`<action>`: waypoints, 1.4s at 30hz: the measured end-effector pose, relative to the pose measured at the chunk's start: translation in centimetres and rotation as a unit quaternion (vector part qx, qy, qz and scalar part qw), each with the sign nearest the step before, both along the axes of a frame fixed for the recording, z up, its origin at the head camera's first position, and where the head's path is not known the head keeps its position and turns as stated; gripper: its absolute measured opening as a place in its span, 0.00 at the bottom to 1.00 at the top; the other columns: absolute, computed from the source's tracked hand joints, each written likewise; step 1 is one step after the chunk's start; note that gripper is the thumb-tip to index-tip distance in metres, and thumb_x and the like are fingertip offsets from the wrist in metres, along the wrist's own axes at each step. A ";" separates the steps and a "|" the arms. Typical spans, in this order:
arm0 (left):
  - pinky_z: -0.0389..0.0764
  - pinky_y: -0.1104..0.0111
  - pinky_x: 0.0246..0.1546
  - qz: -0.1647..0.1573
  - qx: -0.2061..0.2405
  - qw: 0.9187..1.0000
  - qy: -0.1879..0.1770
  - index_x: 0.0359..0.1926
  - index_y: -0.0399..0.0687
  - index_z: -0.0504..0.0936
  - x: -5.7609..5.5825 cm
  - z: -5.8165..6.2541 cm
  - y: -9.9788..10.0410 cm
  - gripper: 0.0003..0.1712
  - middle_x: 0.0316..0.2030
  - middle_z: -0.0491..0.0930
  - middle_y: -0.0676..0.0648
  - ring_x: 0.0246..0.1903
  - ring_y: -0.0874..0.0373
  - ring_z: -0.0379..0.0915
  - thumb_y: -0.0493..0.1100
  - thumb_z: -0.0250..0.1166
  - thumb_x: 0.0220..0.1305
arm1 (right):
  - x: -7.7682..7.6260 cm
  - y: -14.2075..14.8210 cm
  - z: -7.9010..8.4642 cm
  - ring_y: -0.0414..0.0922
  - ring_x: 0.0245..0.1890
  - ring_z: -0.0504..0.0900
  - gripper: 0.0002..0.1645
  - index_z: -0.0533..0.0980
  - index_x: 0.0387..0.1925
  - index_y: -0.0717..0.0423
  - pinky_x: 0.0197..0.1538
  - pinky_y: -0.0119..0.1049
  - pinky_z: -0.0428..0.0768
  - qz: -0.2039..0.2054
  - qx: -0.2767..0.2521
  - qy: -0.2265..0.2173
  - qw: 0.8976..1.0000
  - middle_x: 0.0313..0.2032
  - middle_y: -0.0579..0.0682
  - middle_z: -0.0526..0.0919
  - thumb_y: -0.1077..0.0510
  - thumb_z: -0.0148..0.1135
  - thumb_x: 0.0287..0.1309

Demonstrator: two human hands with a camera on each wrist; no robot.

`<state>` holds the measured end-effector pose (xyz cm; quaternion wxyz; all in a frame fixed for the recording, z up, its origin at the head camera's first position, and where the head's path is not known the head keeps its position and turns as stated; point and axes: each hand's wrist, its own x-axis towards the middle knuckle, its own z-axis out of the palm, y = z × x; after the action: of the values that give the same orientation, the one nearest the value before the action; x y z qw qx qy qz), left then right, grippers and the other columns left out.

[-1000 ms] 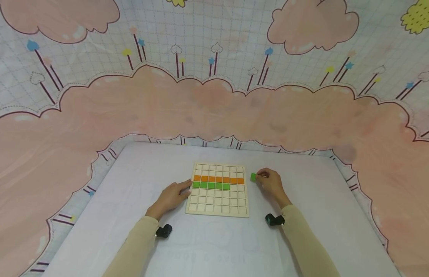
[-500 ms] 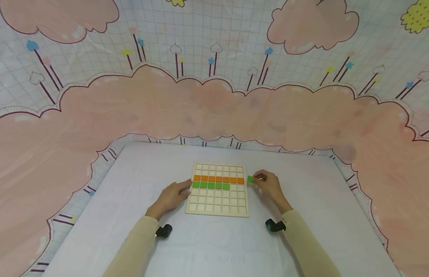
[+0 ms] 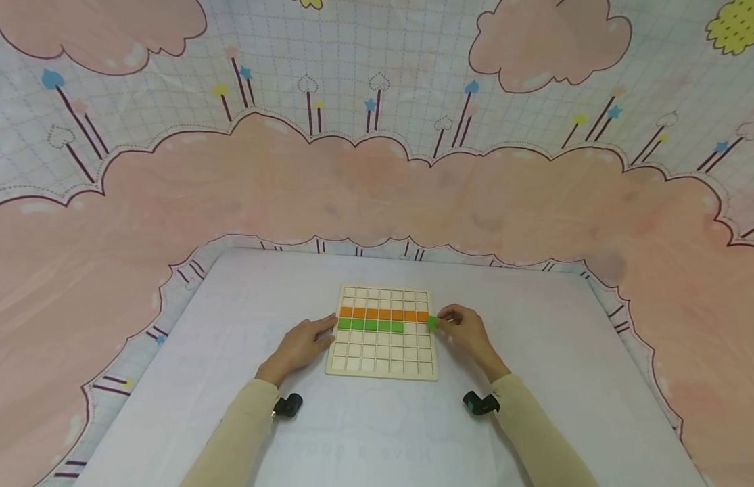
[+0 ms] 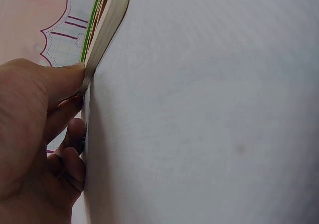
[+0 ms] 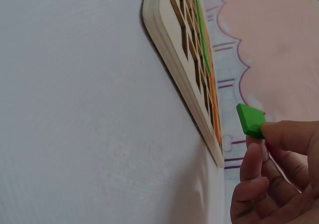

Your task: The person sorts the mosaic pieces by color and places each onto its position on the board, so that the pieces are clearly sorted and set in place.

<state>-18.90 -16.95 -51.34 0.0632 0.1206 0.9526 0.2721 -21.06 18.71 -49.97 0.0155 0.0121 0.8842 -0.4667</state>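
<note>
A square pale wooden grid board point(image 3: 383, 377) lies on the white table. A row of orange tiles point(image 3: 385, 315) runs across its full width. Just in front, several green tiles point(image 3: 370, 325) fill the left part of the row, and the cells to their right are bare. Thumb and fingertip of my right hand point(image 3: 466, 333) pinch a square green tile point(image 5: 250, 119) by one corner. In the head view this tile overlaps the board's right rim. My left hand point(image 3: 299, 346) touches the board's left edge with thumb and fingers; in the left wrist view the thumb rests at the rim.
A white sheet point(image 3: 261, 284) covers the table. Behind and on both sides hangs a patterned cloth point(image 3: 377, 196) with pink clouds. Small black devices sit at the left wrist point(image 3: 288, 406) and the right wrist point(image 3: 480, 403).
My right hand has moved left and slightly nearer, bringing the green tile from beside the board to its right rim. The left hand stays at the board's left edge.
</note>
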 end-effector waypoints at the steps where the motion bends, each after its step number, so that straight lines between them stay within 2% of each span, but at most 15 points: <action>1: 0.60 0.45 0.71 -0.001 0.000 1.000 0.001 0.70 0.50 0.68 0.0 0.0 0.0 0.29 0.71 0.66 0.52 0.69 0.40 0.63 0.48 0.59 0.71 | 0.0 -0.1 0.0 0.44 0.33 0.79 0.08 0.81 0.41 0.56 0.33 0.31 0.77 0.001 -0.003 0.001 1.000 0.39 0.54 0.85 0.58 0.65 0.60; 11: 0.60 0.45 0.71 -0.002 -0.002 1.000 0.003 0.70 0.51 0.68 -0.1 -0.1 0.0 0.29 0.71 0.65 0.52 0.70 0.40 0.62 0.48 0.59 0.71 | 0.0 -1.4 -0.3 0.44 0.34 0.80 0.06 0.82 0.39 0.56 0.35 0.30 0.77 0.005 -0.012 -0.003 1.000 0.38 0.54 0.86 0.61 0.67 0.58; 23: 0.67 0.45 0.66 0.000 -0.002 1.000 0.005 0.70 0.53 0.68 -0.1 -0.2 -0.1 0.29 0.71 0.66 0.53 0.66 0.41 0.66 0.49 0.59 0.71 | -0.2 -2.8 -0.9 0.42 0.32 0.80 0.06 0.82 0.37 0.56 0.35 0.30 0.79 0.032 0.007 0.025 0.999 0.36 0.52 0.86 0.61 0.68 0.57; 32: 0.67 0.45 0.66 0.002 -0.005 1.000 -0.002 0.71 0.53 0.68 -0.1 -0.1 0.0 0.29 0.71 0.66 0.53 0.67 0.40 0.66 0.49 0.59 0.71 | -0.5 -3.7 -1.2 0.43 0.31 0.78 0.04 0.82 0.36 0.53 0.35 0.31 0.77 0.031 0.011 0.015 0.999 0.34 0.49 0.84 0.61 0.67 0.57; 42: 0.70 0.47 0.64 0.003 -0.004 1.000 0.002 0.71 0.53 0.68 -0.2 -0.2 0.0 0.29 0.71 0.66 0.53 0.65 0.42 0.68 0.49 0.59 0.71 | -0.7 -3.7 -1.5 0.42 0.30 0.76 0.04 0.83 0.35 0.52 0.34 0.32 0.75 0.051 0.031 0.030 0.998 0.31 0.48 0.83 0.61 0.68 0.56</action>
<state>-19.07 -17.00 -51.50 0.0608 0.1186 0.9542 0.2679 -21.72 14.97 -51.50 0.0124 -0.0470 0.8976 -0.4382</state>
